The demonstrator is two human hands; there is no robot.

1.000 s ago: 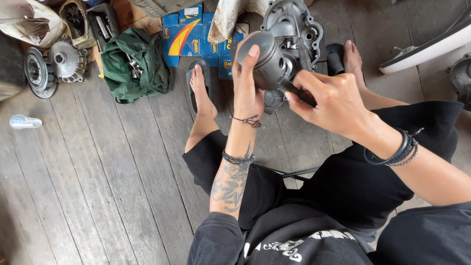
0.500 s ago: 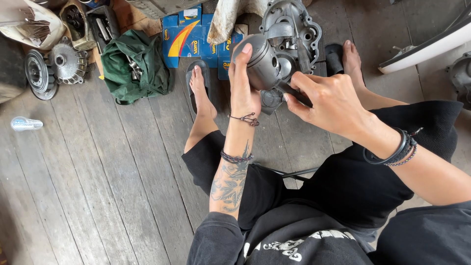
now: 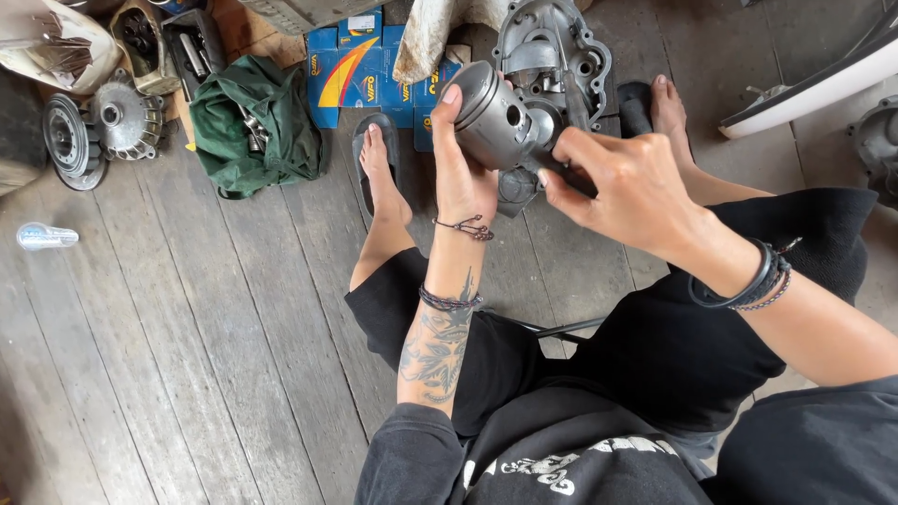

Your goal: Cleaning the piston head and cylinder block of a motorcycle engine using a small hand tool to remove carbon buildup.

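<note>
Grey metal fills our hands: our left hand (image 3: pixel 465 178) wraps around a piston (image 3: pixel 493 116), thumb up along its crown, and holds it above the wooden floor (image 3: pixel 187 327), in front of the engine casing (image 3: pixel 559 51) that lies near the floor's far edge. Our right hand (image 3: pixel 625 192) is closed on something at the piston's underside, fingers pinched together; what it grips is hidden behind the fingers, and we cannot tell what it is.

Along the far edge lie flat rectangular boxes (image 3: pixel 351 70), blue with a curved orange and yellow band; a pale rag (image 3: pixel 428 37) drapes over part of them, and our left hand and the piston cover more. Beside them to the left sits a crumpled green cloth (image 3: pixel 254 126) with metal tools on it. Further left are a ribbed round pulley part (image 3: pixel 122 117) and a dark disc (image 3: pixel 65 140), and a small clear bottle (image 3: pixel 45 236) lies near the left edge of the floor.

The top left corner holds a pale cover and dark trays, cut off and hard to make out. A white curved panel (image 3: pixel 814 79) is cut off at the right edge.
</note>
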